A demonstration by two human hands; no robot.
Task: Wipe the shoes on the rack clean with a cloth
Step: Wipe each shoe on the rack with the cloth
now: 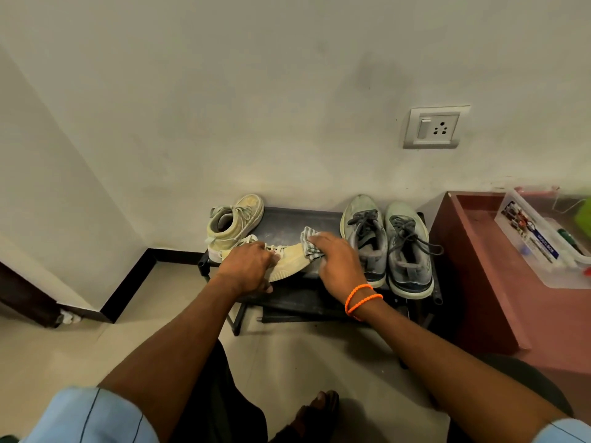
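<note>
A low black shoe rack (287,222) stands against the wall. A beige sneaker (292,259) lies tipped on its side on the rack, and my left hand (248,266) grips it around the laces. My right hand (335,260) holds a striped grey cloth (309,243) against the sneaker's toe. The matching beige sneaker (235,220) stands upright at the rack's left end. A pair of grey sneakers (387,244) sits on the right side of the rack.
A reddish-brown cabinet (479,266) stands right of the rack, with a clear plastic box (540,241) of small items on top. A wall socket (435,127) is above. A dark door frame (28,295) is at the left. My foot (316,414) is on the tiled floor.
</note>
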